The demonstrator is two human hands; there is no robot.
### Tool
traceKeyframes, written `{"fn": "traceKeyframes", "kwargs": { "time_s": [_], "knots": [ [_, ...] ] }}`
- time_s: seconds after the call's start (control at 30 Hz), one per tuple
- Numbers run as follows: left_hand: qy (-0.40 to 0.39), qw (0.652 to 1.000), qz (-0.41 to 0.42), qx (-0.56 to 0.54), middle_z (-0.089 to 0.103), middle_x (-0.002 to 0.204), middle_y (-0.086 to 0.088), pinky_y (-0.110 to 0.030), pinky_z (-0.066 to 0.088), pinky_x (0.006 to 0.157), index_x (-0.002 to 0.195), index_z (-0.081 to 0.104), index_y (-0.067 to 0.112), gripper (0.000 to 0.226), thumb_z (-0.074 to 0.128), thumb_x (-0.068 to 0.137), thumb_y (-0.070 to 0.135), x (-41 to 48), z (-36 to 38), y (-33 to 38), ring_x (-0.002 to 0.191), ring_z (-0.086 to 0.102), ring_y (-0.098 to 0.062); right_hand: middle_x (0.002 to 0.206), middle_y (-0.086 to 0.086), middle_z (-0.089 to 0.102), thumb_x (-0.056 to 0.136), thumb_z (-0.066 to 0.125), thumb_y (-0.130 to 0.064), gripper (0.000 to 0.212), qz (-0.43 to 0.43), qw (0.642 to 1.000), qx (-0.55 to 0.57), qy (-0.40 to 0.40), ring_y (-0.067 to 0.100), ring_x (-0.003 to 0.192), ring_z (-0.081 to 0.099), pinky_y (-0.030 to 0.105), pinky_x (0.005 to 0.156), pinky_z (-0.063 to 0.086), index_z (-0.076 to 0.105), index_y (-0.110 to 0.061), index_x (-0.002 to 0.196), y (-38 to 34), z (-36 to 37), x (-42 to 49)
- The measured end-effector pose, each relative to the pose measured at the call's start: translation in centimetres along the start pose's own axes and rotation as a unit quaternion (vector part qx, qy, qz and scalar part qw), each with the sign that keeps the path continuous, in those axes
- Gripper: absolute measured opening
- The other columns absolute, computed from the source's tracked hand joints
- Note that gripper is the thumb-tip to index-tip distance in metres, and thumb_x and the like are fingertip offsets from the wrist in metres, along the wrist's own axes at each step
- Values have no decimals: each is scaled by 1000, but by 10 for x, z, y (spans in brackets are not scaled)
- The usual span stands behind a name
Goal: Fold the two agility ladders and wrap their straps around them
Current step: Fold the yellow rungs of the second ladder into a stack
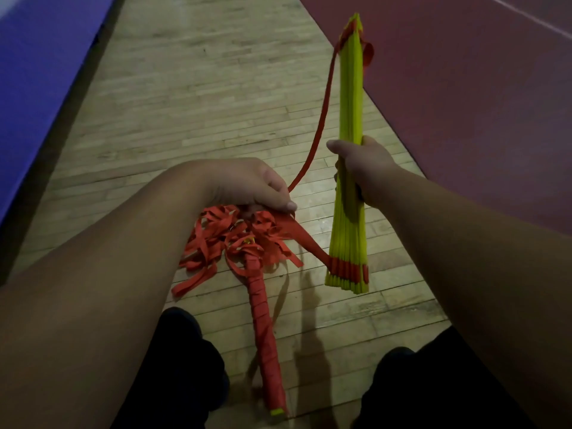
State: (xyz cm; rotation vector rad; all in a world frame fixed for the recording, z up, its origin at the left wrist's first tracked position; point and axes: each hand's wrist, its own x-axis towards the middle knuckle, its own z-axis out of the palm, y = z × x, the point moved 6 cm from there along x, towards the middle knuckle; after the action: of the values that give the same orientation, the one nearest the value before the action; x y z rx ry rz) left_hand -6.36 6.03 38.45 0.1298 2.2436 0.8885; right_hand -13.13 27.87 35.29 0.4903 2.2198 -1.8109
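Right hand (362, 168) clamped round middle of yellow ladder bundle (351, 97), held near upright above wooden floor (201, 88); red bands near lower end. Left hand (247, 184) curled on red strap (322, 119) running up to bundle top. Loose strap tangle (216, 239) under left hand. Second ladder (263, 320), strap-wound, extends from tangle toward knees; floor contact undetermined. Red mat (464, 72) right, blue mat (40, 57) left.

The floor (198, 97) is pale wood strips. A blue mat (37, 72) lies along its left edge, and a dark red area (464, 72) covers its right side. Toward the near edge is a wrapped ladder (263, 320); whether it touches the floor is unclear.
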Motion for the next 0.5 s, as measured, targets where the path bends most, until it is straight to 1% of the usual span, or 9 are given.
{"fn": "traceKeyframes", "kwargs": {
  "time_s": [0.07, 0.1, 0.13, 0.2, 0.3, 0.33, 0.4, 0.47, 0.5],
  "knots": [
    [66, 995, -18, 66, 78, 87, -9, -34, 53, 68, 98, 84, 29, 24, 79, 97, 53, 4, -12, -11, 69, 65, -17, 109, 12, 73, 94, 82, -40, 62, -10, 1000, -16, -14, 23, 78, 74, 37, 62, 60, 56, -14, 144, 0, 2, -2],
    [97, 991, -28, 91, 79, 86, -5, -34, 55, 67, 95, 84, 32, 24, 78, 98, 55, 6, -18, -16, 66, 66, -15, 108, 11, 72, 94, 82, -40, 67, -19, 999, -26, -21, 23, 76, 74, 36, 60, 59, 53, -14, 148, 0, 3, -3],
    [124, 987, -37, 98, 79, 85, -3, -34, 56, 66, 93, 83, 33, 24, 77, 98, 56, 5, -22, -19, 62, 66, -13, 107, 11, 72, 95, 82, -39, 67, -28, 998, -42, -28, 23, 76, 74, 35, 59, 59, 52, -14, 150, -1, 4, -4],
    [169, 981, -35, 87, 77, 82, 1, -32, 53, 62, 91, 83, 32, 25, 75, 100, 53, 2, -29, -20, 56, 64, -12, 107, 11, 72, 95, 81, -39, 66, -42, 995, -78, -45, 23, 77, 74, 36, 59, 59, 51, -15, 149, -2, 7, -8],
    [234, 970, -10, 62, 77, 76, 3, -29, 50, 57, 93, 82, 29, 23, 70, 105, 44, -3, -40, -11, 57, 65, -13, 105, 12, 72, 95, 82, -36, 68, -56, 987, -130, -78, 25, 80, 74, 37, 61, 60, 49, -16, 151, -2, 13, -13],
    [250, 967, -3, 42, 78, 76, 2, -30, 51, 56, 95, 81, 28, 22, 68, 106, 42, -3, -42, -9, 55, 65, -14, 103, 12, 72, 96, 82, -35, 65, -61, 983, -144, -94, 25, 79, 74, 36, 60, 60, 50, -16, 148, -2, 16, -15],
    [264, 964, 2, -14, 80, 78, 3, -32, 57, 58, 103, 80, 28, 24, 65, 108, 45, -2, -43, -7, 54, 67, -18, 98, 12, 72, 96, 82, -32, 47, -73, 973, -165, -141, 23, 74, 71, 32, 56, 59, 57, -17, 133, -1, 22, -19],
    [273, 959, 5, -81, 81, 84, 5, -35, 61, 61, 114, 75, 29, 35, 61, 107, 60, 3, -41, -10, 56, 67, -21, 100, 13, 71, 96, 82, -28, 37, -78, 964, -169, -192, 22, 76, 70, 32, 59, 60, 60, -17, 123, 0, 28, -24],
    [270, 954, 8, -130, 82, 88, 3, -34, 60, 59, 121, 71, 29, 45, 58, 105, 69, 5, -40, -12, 55, 65, -22, 103, 14, 72, 96, 82, -26, 36, -77, 959, -167, -217, 22, 78, 71, 33, 62, 62, 61, -15, 123, 1, 31, -27]
  ]
}}
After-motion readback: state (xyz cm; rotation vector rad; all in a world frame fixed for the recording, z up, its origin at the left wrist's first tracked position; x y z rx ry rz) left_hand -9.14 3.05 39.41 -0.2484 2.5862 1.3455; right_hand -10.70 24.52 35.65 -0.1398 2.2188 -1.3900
